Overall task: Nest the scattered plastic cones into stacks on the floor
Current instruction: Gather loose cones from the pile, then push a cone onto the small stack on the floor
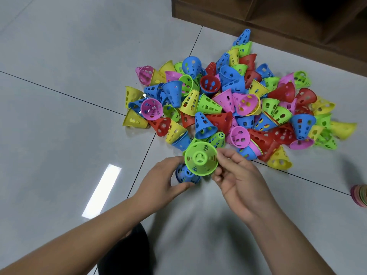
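1. L hand (158,176), lower centre of frame: fingers + thumb curled round a blue cone (185,175), gripping it.
2. R hand (239,180), just right of it: thumb + fingertips pinch rim of a green cone (201,160), wide mouth facing cam.
3. Green cone overlaps blue one in frame; nested or not, can't tell.
4. Loose cone pile (238,100), centre to upper right: blue, green, yellow, pink, red, lying all ways on grey tile floor (59,76).
5. Nested stack (360,195) at right edge, cut off by frame, well apart from pile.
6. Wood shelf unit (278,18), top right, behind pile.
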### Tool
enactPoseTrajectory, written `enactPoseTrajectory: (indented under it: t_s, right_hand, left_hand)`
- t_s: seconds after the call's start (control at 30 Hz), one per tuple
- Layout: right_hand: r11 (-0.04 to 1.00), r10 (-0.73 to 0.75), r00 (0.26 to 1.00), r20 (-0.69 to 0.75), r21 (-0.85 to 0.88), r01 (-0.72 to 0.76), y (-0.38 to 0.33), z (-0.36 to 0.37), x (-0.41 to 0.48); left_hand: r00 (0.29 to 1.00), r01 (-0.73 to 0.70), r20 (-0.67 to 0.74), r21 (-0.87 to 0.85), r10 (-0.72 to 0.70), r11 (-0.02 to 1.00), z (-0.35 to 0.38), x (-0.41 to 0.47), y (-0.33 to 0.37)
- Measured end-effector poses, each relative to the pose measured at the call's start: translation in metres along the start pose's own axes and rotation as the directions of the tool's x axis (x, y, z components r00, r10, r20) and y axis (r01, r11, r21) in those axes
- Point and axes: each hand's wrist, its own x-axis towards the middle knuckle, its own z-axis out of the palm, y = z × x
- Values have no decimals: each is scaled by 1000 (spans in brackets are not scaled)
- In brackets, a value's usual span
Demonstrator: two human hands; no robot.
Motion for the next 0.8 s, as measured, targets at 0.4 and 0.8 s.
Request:
enactPoseTrajectory:
  t_s: [0.4,0.8]
  right_hand:
    - [774,-191,979,-71,-624,106,39,-32,23]
    - [607,-404,908,109,-711,356,39,-16,10]
  left_hand:
    - [985,69,153,82,-81,994,-14,-5,-56]
    - [984,134,-77,-253,-158,958,-40,42,-8]
